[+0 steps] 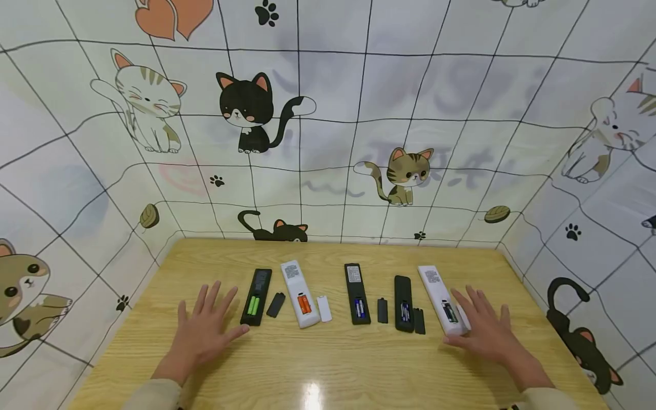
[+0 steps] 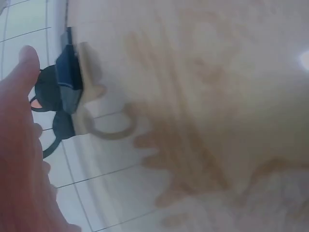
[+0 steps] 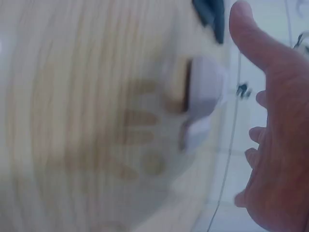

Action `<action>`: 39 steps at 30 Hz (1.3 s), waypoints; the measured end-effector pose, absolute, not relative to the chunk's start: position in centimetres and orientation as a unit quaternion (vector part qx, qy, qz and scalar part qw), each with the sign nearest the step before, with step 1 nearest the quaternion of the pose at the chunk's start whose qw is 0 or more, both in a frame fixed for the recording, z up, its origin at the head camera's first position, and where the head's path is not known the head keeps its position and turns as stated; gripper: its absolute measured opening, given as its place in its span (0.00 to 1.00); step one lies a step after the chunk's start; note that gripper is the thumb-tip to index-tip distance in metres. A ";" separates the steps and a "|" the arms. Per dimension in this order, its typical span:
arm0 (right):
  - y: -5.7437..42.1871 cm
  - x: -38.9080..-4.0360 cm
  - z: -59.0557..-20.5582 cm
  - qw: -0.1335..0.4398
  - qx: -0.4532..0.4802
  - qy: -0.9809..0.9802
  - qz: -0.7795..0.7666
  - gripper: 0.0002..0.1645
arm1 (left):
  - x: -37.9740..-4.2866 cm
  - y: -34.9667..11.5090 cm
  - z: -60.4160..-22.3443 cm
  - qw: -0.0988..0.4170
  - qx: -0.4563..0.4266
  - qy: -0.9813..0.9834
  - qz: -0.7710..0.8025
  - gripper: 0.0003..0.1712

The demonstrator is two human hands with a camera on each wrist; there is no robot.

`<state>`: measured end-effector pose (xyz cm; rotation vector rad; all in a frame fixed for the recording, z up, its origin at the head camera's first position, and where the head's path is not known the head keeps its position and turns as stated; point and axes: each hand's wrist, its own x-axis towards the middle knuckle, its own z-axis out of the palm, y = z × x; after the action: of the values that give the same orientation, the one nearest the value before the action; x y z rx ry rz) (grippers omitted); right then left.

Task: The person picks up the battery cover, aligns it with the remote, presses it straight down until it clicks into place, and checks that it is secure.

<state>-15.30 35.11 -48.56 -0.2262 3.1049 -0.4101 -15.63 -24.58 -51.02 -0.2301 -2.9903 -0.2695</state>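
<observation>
My left hand (image 1: 205, 327) is spread over the left part of the table, its thumb close to a black remote control (image 1: 256, 297) with green batteries (image 1: 253, 306) in its uncovered compartment. My right hand (image 1: 487, 327), fingers also spread, overlaps the lower right edge of a white remote control (image 1: 439, 293) whose compartment holds dark batteries (image 1: 450, 312). Part of a white piece beside that remote is hidden behind the fingers. Neither hand holds anything. In the right wrist view the white remote (image 3: 205, 87) lies beyond the thumb; the left wrist view has the black remote (image 2: 68, 79) beside the hand.
Between the hands lie a white remote (image 1: 294, 282) with orange batteries and two black remotes (image 1: 353, 285) (image 1: 403, 290) with blue ones. Loose covers rest beside them: black (image 1: 275, 305), white (image 1: 324, 308), black (image 1: 382, 311) and black (image 1: 419, 322). A cat-print cloth (image 1: 328, 142) surrounds the wooden table (image 1: 287, 364).
</observation>
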 end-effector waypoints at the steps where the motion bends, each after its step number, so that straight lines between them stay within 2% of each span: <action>1: 34.6 -15.3 -48.3 -0.003 -0.081 0.988 -0.133 0.68 | -15.7 -24.6 -50.9 0.065 -0.078 -0.991 -0.089 0.51; 9: 28.8 -15.8 -46.1 -0.034 -0.161 0.978 -0.125 0.57 | -15.6 -24.6 -49.1 0.056 -0.075 -0.991 -0.098 0.46; 17: 21.2 -16.3 -45.3 -0.002 -0.220 0.967 -0.131 0.45 | -16.0 -24.9 -47.8 0.024 -0.061 -0.988 -0.137 0.41; 24: 15.3 -17.0 -45.6 0.025 -0.270 0.953 -0.137 0.39 | -16.5 -25.5 -46.8 0.006 -0.067 -0.982 -0.179 0.32; 32: 10.0 -17.6 -46.3 -0.003 -0.313 0.946 -0.089 0.33 | -17.5 -25.7 -46.5 -0.064 -0.037 -0.956 -0.284 0.31; 39: 5.7 -18.3 -46.7 -0.023 -0.314 0.949 -0.036 0.27 | -18.9 -25.2 -46.8 -0.090 -0.016 -0.936 -0.341 0.29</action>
<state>-18.34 5.72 -46.67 -0.9996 3.0236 -0.1160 -18.94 -25.21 -46.83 -0.0535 -3.1197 -1.1377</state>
